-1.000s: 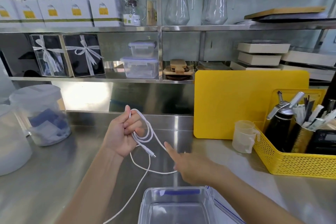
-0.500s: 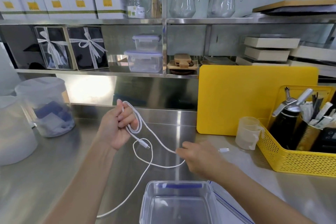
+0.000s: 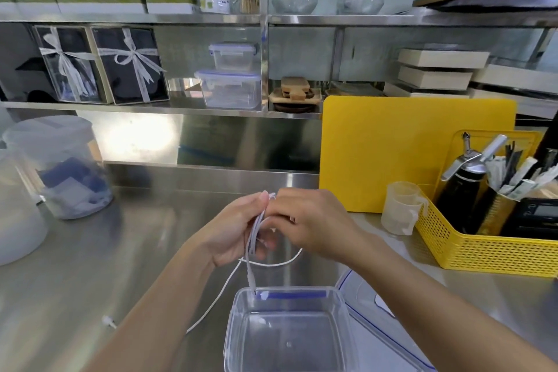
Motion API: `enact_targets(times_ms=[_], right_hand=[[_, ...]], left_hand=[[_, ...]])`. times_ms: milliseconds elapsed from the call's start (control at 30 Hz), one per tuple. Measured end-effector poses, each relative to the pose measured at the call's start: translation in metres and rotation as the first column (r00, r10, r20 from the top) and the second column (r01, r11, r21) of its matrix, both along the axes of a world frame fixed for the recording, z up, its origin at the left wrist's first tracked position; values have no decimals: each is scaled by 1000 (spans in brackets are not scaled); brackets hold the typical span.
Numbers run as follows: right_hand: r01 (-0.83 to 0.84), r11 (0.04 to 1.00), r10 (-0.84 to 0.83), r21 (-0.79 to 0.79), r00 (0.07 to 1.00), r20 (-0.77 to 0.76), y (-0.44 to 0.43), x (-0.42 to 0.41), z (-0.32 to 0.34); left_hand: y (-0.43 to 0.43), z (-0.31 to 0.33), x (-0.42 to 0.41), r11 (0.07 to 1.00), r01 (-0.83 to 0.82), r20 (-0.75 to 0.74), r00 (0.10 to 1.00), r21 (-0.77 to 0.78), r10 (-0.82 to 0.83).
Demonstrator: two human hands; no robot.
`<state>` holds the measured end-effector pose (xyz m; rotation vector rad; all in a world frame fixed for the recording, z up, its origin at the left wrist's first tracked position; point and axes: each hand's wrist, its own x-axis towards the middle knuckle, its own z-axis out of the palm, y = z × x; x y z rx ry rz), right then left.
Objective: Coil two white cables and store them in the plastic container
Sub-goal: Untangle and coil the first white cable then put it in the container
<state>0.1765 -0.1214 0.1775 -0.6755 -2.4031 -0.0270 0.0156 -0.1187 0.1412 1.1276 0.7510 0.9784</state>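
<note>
White cable [image 3: 255,231] gripped between left hand [image 3: 234,231] and right hand [image 3: 314,225].

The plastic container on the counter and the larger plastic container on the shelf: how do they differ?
The plastic container on the counter is open and lies near the person; the larger plastic container on the shelf is closed by a lid and carries a smaller box on top. Both are clear with blue trim.

The steel bench [image 3: 90,281] carries a clear plastic container [image 3: 287,338] at the near edge, its lid [image 3: 371,305] just beside it, a yellow basket [image 3: 495,251], a measuring cup [image 3: 400,208], a leaning yellow cutting board [image 3: 392,154] and two tubs [image 3: 60,166].
</note>
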Motion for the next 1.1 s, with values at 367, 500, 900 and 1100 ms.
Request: enact_targets(times_ms=[367, 500, 900, 1100], right_hand=[[41, 878, -21, -476, 999, 47, 27, 13, -17], [-2, 809, -125, -588, 976, -176, 32, 18, -22], [73, 750, -434, -657, 805, -405, 33, 31, -43], [390, 655, -364, -647, 913, 183, 37, 47, -24]], left_hand=[[2, 1, -3, 939, 293, -47, 951, -180, -306], [6, 1, 7, 991, 71, -82, 993, -116, -81], [17, -12, 36, 893, -448, 53, 894, 45, 445], [25, -22, 33, 814, -520, -182, 802, 258, 569]])
